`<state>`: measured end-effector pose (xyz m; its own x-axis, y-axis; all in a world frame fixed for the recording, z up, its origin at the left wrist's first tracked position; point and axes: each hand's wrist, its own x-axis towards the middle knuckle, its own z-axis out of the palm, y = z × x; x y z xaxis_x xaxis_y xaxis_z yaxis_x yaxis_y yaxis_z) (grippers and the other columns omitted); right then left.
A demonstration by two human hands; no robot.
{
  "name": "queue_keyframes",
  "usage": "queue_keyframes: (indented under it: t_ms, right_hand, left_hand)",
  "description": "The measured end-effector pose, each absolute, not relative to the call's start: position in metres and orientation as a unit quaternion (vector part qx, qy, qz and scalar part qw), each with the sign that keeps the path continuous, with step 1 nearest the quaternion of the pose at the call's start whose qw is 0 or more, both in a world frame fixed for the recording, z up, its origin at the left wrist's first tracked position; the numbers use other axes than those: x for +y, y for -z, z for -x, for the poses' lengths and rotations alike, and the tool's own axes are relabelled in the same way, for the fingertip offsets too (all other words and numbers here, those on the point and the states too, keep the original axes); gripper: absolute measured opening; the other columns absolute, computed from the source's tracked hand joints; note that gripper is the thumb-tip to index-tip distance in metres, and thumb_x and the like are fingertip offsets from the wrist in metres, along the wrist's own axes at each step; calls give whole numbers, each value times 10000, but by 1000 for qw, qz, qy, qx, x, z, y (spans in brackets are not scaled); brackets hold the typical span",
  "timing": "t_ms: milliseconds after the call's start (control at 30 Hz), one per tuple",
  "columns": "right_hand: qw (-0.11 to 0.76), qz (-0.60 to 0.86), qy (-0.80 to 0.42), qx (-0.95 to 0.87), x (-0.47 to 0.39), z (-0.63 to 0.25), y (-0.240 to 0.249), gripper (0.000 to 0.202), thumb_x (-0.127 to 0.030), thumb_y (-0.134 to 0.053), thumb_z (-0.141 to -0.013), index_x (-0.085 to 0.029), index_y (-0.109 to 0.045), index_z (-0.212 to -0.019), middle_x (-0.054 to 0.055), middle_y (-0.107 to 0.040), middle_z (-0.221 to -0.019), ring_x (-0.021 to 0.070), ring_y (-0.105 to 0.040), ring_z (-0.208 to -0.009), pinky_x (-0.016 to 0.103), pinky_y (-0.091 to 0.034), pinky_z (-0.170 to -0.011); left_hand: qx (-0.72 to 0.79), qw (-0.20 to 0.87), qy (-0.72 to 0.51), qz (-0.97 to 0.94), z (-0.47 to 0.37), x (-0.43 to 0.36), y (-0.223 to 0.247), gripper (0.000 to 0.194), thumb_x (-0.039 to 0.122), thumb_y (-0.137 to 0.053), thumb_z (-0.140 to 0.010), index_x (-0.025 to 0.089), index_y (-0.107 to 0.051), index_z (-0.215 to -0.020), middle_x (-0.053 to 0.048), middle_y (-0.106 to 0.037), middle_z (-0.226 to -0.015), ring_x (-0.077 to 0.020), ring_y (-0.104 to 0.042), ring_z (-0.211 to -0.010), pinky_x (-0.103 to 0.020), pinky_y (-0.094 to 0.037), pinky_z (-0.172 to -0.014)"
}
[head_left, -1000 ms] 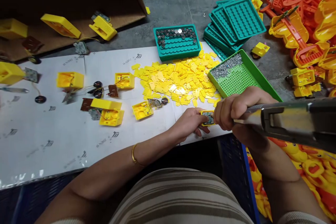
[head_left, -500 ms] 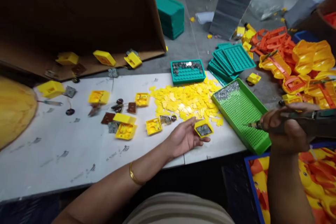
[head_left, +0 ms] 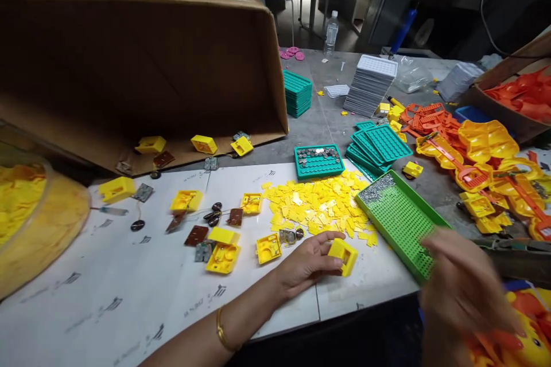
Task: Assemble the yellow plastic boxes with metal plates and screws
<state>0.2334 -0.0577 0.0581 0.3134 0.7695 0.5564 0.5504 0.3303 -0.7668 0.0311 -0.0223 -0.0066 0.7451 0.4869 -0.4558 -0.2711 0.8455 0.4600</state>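
My left hand (head_left: 310,264) grips a small yellow casing (head_left: 343,257) between thumb and fingers, above the white table surface (head_left: 361,281). An opening shows in the casing's side. My right hand (head_left: 460,281) is smeared by motion over the near end of the green perforated tray (head_left: 408,229); its fingers are too blurred to read. Small silver parts (head_left: 377,188) lie at the tray's far end. A dark tool (head_left: 508,261) lies or hangs just beyond my right hand. Yellow flat pieces (head_left: 314,203) are heaped behind my left hand.
Open yellow casings (head_left: 222,258) with wired parts are scattered at left. A cardboard box (head_left: 150,69) stands behind them. A teal tray (head_left: 319,169) holds round metal cells. Teal plates (head_left: 383,143) and orange parts (head_left: 430,120) lie at right; a yellow tub (head_left: 64,223) stands far left.
The casing in my left hand has been turned, so its grey inner part no longer shows. My right hand has come away from the dark tool. The camera view has tilted up.
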Motion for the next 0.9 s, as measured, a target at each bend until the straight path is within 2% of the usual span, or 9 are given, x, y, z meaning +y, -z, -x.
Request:
queue_keyframes:
  t_ms: [100,200,300,367,533,633,733,833,900]
  right_hand:
    - [458,593,-28,-661,12,-204,-42,289,-278,-478,-909,-235,-622,-1155,89,-636,-1157,237,-583,-1109,454,-484,-963]
    - [273,642,-15,-717,78,-188,-21,453,-308,-365,-934,-133,-492,-1332,158,-474,-1397,273,-424,-1312,499,-354,-1085]
    - [144,681,-16,-718,108,-180,-5,518,-336,-351,-947,-96,-396,-1403,167,-368,-1479,290,-322,-1382,509,-261,-1134]
    - [101,682,-19,-724,109,-178,1,544,-351,-357,-949,-73,-372,-1416,169,-354,-1487,303,-297,-1393,504,-247,-1141]
    - [116,622,-24,-774,93,-180,10,525,-341,-361,-947,-65,-415,-1391,152,-382,-1474,294,-303,-1387,451,-265,-1151]
    - [154,579,-44,-800,88,-187,11,458,-272,-346,-945,-131,-453,-1367,123,-428,-1444,267,-332,-1370,469,-307,-1125]
    - [234,560,-41,-793,87,-197,5,422,-189,-352,-927,-210,-503,-1319,102,-432,-1434,238,-380,-1335,471,-343,-1090]
    - [319,596,-21,-736,90,-205,-6,354,-204,-389,-924,-238,-599,-1208,103,-578,-1230,233,-523,-1157,439,-425,-980]
    - [314,637,-11,-704,95,-207,-11,300,-259,-432,-927,-239,-662,-1119,86,-646,-1007,234,-572,-982,410,-447,-880]
  left_hand:
    - [280,910,-204,-227,-30,-26,8,574,114,-840,-545,151,-593,-1061,-47,-682,-900,-137,-639,-797,-253,-469,-751]
    - [265,916,-194,-230,-28,-30,7,580,145,-851,-534,157,-589,-1051,-49,-685,-891,-140,-634,-798,-266,-460,-757]
    - [251,921,-190,-230,-25,-30,8,580,154,-853,-528,165,-594,-1048,-44,-678,-877,-141,-626,-798,-273,-450,-769]
    - [245,922,-197,-225,-23,-29,8,576,159,-853,-531,170,-599,-1047,-42,-672,-877,-145,-624,-808,-279,-446,-782]
    - [258,924,-195,-204,-23,-26,8,586,160,-852,-535,177,-600,-1064,-41,-671,-886,-146,-623,-812,-278,-445,-781]
    - [266,924,-191,-196,-24,-25,7,591,159,-853,-531,178,-596,-1063,-44,-674,-896,-157,-630,-820,-282,-454,-764]
    - [272,922,-193,-198,-24,-25,8,587,157,-853,-527,176,-597,-1056,-45,-677,-898,-159,-633,-825,-281,-461,-763]
    - [272,921,-194,-201,-24,-24,9,591,155,-854,-525,170,-592,-1055,-47,-683,-897,-149,-636,-813,-271,-466,-762]
    - [271,922,-194,-199,-24,-23,9,595,151,-853,-527,164,-583,-1058,-45,-686,-896,-139,-636,-803,-260,-468,-754]
